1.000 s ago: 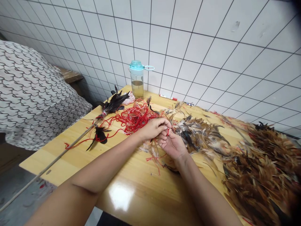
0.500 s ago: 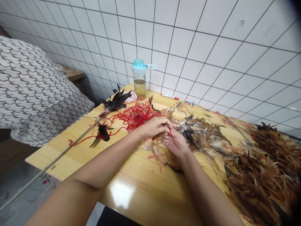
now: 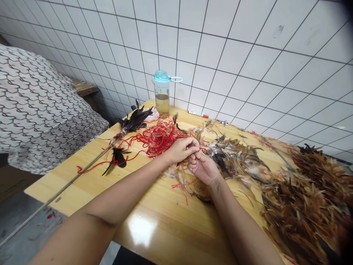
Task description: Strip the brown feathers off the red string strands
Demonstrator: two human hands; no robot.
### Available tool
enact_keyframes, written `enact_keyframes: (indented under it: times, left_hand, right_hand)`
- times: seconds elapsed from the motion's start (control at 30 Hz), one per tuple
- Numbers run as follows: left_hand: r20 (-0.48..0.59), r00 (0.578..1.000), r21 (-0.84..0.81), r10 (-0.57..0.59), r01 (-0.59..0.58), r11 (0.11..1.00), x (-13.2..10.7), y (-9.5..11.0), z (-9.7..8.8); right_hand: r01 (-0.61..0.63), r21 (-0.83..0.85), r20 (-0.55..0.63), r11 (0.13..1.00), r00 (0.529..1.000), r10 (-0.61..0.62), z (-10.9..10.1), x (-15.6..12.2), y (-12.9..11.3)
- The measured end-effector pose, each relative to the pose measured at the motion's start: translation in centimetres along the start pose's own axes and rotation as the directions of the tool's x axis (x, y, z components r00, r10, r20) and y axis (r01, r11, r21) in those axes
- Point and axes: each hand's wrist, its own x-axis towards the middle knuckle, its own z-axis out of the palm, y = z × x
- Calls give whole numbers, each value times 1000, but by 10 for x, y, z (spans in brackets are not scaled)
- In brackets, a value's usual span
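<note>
Red string tangle [image 3: 161, 139], left hand [image 3: 180, 150] and right hand [image 3: 202, 168] just beside it.
Their fingers [image 3: 192, 148] curl nearly shut, pinching a thin red strand [image 3: 202, 148]; brown feathers [image 3: 234, 160] lie right of the tangle.

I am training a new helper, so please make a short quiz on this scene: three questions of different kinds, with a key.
1. True or false: the bottle is empty.
2. Which is nearest to the right hand?
A) brown feathers
B) the bottle
C) the marker
3. Fill in the blank: the black feathers at the far end of the table are tied to a long ____.

Key: 1 false; 2 A; 3 stick.
</note>
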Motion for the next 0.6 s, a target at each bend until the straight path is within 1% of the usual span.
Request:
enact_keyframes:
  times: [0.1,0.27,0.33,0.47,0.6]
  left_hand:
    - [-46,998,-50,-49,46,998,0,-1,4]
    - [-81,993,-173,-86,71,982,3,-4,8]
    - [-65,992,-244,-107,88,966,3,-5,8]
    - [16,983,-373,-182,175,911,2,-6,8]
    - [5,987,-399,-163,152,904,1,-3,6]
  right_hand:
    - [-21,68,7,997,1000,20,1,0,-1]
    - [8,131,8,991,1000,-9,2,0,-1]
    - [16,144,-2,989,1000,-15,3,0,0]
    - [17,153,-24,988,1000,-13,5,-1,1]
    - [25,160,-41,987,999,-18,8,-1,2]
